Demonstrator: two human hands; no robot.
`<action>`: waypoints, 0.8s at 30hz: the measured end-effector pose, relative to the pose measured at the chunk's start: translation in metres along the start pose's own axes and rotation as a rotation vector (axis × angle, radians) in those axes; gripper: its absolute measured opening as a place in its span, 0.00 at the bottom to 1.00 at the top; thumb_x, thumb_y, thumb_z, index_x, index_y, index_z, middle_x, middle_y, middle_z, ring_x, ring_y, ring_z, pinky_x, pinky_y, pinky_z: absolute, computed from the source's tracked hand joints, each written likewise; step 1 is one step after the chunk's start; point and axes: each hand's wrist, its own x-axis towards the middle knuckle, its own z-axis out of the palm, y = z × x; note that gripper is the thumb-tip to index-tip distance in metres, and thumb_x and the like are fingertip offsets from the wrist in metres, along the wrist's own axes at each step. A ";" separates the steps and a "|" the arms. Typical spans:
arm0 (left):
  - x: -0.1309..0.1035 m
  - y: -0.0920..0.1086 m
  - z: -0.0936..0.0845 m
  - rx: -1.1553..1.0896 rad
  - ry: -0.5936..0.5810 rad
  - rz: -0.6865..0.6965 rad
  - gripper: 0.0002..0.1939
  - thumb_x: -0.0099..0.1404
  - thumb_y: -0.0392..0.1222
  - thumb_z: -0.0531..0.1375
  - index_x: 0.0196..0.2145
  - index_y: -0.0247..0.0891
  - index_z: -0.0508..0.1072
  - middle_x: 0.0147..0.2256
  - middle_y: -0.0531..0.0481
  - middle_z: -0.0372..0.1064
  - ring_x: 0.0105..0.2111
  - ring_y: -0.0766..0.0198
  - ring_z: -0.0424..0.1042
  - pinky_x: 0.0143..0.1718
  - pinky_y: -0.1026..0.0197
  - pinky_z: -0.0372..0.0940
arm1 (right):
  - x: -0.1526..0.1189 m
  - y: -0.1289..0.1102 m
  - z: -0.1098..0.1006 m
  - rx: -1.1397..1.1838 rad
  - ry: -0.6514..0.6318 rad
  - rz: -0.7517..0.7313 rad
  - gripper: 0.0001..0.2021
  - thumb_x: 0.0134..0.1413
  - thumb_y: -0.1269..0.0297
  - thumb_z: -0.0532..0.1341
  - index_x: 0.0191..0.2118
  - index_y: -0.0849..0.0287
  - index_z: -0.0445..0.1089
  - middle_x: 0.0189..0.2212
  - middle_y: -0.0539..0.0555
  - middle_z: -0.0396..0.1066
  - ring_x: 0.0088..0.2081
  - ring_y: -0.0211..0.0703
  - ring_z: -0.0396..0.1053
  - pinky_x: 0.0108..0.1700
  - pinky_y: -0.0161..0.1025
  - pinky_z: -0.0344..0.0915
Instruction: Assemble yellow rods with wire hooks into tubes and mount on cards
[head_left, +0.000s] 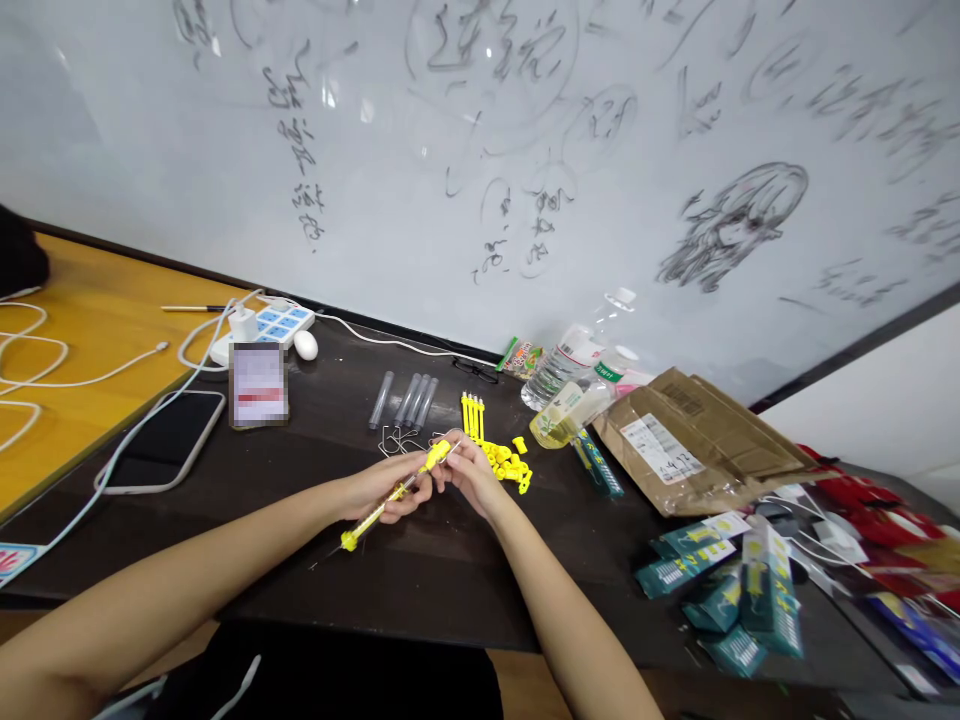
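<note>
Head view: where was the yellow-and-clear tool (370, 522)?

It was above the dark table (450, 590), tilted, with its lower yellow end toward my left side.

And how were your hands?

My left hand (395, 490) was closed around the middle of it. My right hand (470, 468) had its fingers bent, gripping at the upper yellow end. If these fingers also held a thin wire, I could not tell.

Which things lay near?

Just beyond my hands lay bent metal wires (401, 441), and behind them four clear tubes (416, 400). Near my right hand were yellow rods (472, 415), side by side, and a pile of small yellow parts (510, 465). Farther right was a cardboard package (675, 440).
</note>
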 end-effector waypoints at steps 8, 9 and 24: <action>0.002 -0.003 -0.004 0.031 -0.015 -0.018 0.18 0.65 0.57 0.47 0.37 0.39 0.61 0.20 0.61 0.54 0.10 0.78 0.45 0.08 0.74 0.50 | 0.001 0.002 -0.001 -0.074 0.082 -0.038 0.12 0.49 0.59 0.64 0.34 0.56 0.61 0.26 0.47 0.65 0.24 0.33 0.64 0.25 0.32 0.64; 0.001 -0.003 -0.003 0.033 -0.007 -0.024 0.18 0.65 0.58 0.48 0.37 0.40 0.61 0.20 0.61 0.53 0.10 0.78 0.44 0.08 0.74 0.50 | 0.001 0.003 -0.001 -0.086 0.093 -0.044 0.12 0.48 0.59 0.64 0.35 0.56 0.62 0.26 0.47 0.65 0.24 0.33 0.64 0.25 0.32 0.64; -0.001 -0.005 0.006 0.018 0.006 -0.065 0.21 0.63 0.60 0.50 0.34 0.38 0.61 0.16 0.63 0.50 0.09 0.78 0.41 0.07 0.74 0.44 | -0.004 -0.005 0.007 -0.055 0.029 0.055 0.17 0.47 0.51 0.63 0.38 0.57 0.67 0.20 0.45 0.59 0.22 0.34 0.60 0.27 0.34 0.63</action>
